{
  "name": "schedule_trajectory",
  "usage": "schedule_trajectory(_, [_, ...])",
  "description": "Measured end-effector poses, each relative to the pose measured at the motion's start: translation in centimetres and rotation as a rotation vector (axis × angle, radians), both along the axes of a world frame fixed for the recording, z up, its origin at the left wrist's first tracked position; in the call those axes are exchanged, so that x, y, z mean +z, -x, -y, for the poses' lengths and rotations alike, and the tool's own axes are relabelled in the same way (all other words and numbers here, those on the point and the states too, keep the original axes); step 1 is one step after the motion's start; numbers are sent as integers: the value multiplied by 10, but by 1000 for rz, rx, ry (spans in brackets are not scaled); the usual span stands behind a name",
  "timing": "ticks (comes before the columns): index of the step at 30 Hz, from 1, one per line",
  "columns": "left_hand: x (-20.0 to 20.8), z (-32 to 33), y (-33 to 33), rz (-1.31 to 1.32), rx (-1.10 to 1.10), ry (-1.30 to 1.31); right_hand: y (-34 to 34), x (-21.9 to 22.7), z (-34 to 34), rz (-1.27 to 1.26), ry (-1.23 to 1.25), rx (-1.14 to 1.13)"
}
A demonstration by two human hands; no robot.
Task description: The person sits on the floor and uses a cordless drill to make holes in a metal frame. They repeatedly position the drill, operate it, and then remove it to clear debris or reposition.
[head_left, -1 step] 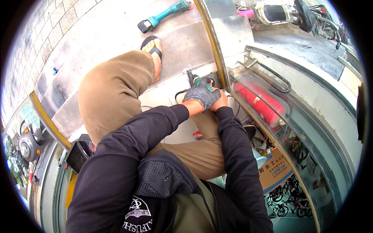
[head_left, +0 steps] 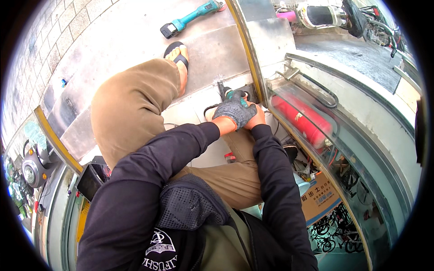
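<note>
My left hand (head_left: 235, 111), in a grey knit glove, is closed around a teal-and-black tool (head_left: 231, 94) low beside the yellow-edged door post. Most of the tool is hidden under the glove, so its exact kind does not show. Pressed against the glove from the right is my bare right hand (head_left: 258, 116). Its fingers are largely covered, and what they hold cannot be made out. Just beyond the hands, a dark opening (head_left: 247, 89) lies at the foot of the door post (head_left: 250, 47).
A teal cordless power tool (head_left: 192, 19) lies on the metal step past my sandalled foot. To the right, a red cylinder (head_left: 303, 118) rests behind glass, above a cardboard box (head_left: 322, 196). A small red object (head_left: 230, 157) sits on the tiles near my bent leg.
</note>
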State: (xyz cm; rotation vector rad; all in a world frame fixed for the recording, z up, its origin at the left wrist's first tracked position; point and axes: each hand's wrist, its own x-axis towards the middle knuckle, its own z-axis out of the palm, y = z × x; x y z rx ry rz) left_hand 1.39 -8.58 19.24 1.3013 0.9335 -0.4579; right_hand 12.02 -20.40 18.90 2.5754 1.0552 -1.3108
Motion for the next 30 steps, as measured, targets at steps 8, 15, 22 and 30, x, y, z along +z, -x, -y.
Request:
schedule_trajectory(8, [26, -13, 5, 2, 49, 36, 1, -2, 5, 30, -30, -6])
schedule_trajectory(15, [16, -6, 2, 15, 36, 30, -1, -16, 18, 60, -44, 1])
schedule_trajectory(22, [-14, 16, 3, 56, -18, -79, 1, -4, 9, 38, -38, 54])
schedule_trajectory(30, [16, -3, 2, -17, -7, -16, -3, -11, 12, 24, 8, 38])
